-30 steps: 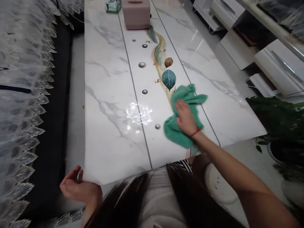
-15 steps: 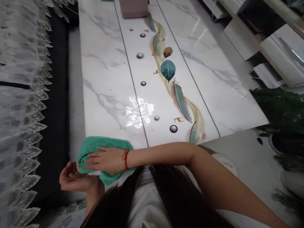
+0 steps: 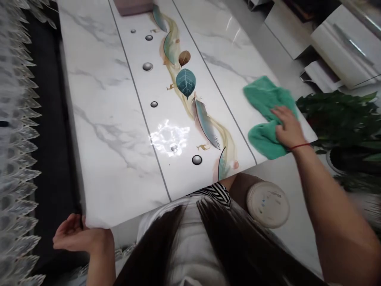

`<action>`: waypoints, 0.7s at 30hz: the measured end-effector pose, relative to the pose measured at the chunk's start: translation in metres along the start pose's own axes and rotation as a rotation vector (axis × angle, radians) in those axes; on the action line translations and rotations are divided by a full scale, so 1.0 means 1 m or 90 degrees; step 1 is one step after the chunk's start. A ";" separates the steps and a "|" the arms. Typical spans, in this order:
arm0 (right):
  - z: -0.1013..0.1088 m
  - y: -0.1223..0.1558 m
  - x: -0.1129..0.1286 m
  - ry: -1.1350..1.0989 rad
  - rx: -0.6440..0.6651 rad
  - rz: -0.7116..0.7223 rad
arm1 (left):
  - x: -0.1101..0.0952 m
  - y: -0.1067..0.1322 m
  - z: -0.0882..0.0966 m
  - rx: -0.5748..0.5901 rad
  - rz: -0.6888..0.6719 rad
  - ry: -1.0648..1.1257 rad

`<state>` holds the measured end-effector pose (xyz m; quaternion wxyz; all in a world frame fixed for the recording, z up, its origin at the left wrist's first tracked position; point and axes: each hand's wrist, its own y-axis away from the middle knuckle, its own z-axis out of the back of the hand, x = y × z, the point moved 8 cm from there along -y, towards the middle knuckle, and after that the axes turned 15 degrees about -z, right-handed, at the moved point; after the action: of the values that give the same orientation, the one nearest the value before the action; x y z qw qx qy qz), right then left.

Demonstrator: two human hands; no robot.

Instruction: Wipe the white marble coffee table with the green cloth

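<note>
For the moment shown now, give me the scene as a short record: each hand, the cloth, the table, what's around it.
Right hand: palm down on the green cloth, red band at wrist
Left hand: palm up at the table's near left corner, nothing held
Cloth: rumpled, near the table's near right corner
Table: white, grey-veined, printed leaves and feathers down the middle
Around: pink box on the far end; leafy plant beyond the right corner

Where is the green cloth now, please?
At right in the head view, the green cloth lies on the table under the right hand, near the plant.
</note>
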<state>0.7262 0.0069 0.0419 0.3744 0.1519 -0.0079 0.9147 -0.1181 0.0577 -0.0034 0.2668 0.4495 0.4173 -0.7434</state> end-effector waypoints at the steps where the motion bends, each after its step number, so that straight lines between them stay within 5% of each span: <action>1: 0.010 -0.004 -0.029 0.019 -0.023 -0.059 | 0.000 0.000 -0.001 0.003 0.000 -0.003; 3: 0.021 -0.001 -0.061 0.056 -0.051 -0.118 | 0.001 0.000 -0.001 0.005 0.000 -0.014; 5: 0.021 0.012 -0.064 0.085 -0.069 -0.108 | 0.000 0.002 -0.002 0.011 0.000 -0.018; 10: -0.010 0.068 0.000 -0.013 -0.032 0.113 | -0.008 0.012 -0.003 0.010 0.016 0.013; 13: -0.050 0.129 0.092 -0.067 0.055 0.319 | -0.016 0.020 -0.005 0.009 0.029 0.032; 18: -0.126 0.278 0.327 0.010 0.199 0.730 | -0.021 0.027 -0.006 0.017 0.026 0.050; 21: -0.148 0.354 0.443 0.060 0.211 0.899 | -0.015 0.022 -0.005 0.022 0.019 0.048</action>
<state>0.1439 0.0731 0.0612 -0.3334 0.1257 0.0510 0.9330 -0.0925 0.0512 0.0002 0.2540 0.4878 0.4074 -0.7291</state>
